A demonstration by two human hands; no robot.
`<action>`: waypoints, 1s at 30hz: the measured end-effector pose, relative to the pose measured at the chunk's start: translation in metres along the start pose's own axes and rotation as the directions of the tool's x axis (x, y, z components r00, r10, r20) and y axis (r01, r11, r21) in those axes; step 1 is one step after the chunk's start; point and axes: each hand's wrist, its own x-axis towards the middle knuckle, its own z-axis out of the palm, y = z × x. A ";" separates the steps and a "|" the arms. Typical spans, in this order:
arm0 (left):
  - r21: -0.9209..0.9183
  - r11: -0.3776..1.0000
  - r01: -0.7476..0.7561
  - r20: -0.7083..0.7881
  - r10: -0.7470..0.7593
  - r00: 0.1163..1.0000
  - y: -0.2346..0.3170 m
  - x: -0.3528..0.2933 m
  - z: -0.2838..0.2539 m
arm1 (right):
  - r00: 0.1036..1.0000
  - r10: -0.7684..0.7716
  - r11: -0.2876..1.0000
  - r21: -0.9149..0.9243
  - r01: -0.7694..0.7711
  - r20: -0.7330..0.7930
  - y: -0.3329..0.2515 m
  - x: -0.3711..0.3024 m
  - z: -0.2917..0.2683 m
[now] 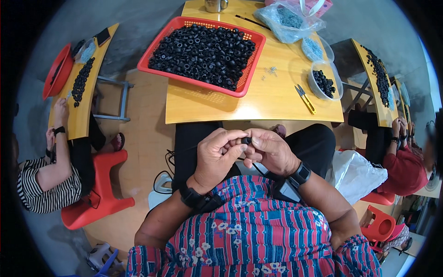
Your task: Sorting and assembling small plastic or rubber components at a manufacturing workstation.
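Note:
Between my two hands, above my lap and just off the table's near edge, is a small black ring-like part [247,140]. My left hand [216,154] pinches it from the left with thumb and fingertips. On the other side my right hand [273,148] closes on it with thumb and forefinger, its other fingers curled below. Whether a smaller piece is also in the fingers cannot be made out. Beyond them, a red basket [245,90] heaped with similar black parts [203,54] stands on the yellow table [212,113].
Right of the basket lie yellow thread snips [305,99], some tiny clear pieces [270,71] and a tub [338,92] of black parts. Bags of clear pieces [290,17] and a metal mug [215,5] sit farther back. Co-workers sit at side tables [85,108], left and right.

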 end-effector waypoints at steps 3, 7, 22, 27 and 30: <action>0.038 0.998 0.053 0.007 -0.053 0.999 -0.003 -0.001 0.000 | 0.997 0.074 0.986 0.154 -0.070 -0.021 0.001 0.000 0.001; 0.048 0.997 0.056 0.000 -0.056 0.998 -0.007 -0.003 0.001 | 0.994 0.102 0.976 0.198 -0.095 -0.025 0.007 -0.001 -0.007; 0.099 0.995 0.033 0.007 -0.034 0.999 -0.006 -0.004 -0.002 | 0.987 0.070 0.950 -0.291 -0.110 -0.146 -0.012 -0.003 -0.004; 0.087 0.996 0.034 -0.015 -0.033 0.999 -0.005 -0.005 -0.003 | 0.957 -0.037 0.834 -0.536 -0.130 -0.289 -0.022 -0.007 0.011; 0.066 0.997 0.044 -0.015 -0.043 0.999 -0.005 -0.004 -0.004 | 0.946 -0.151 0.829 -0.557 -0.037 -0.288 -0.016 -0.008 0.006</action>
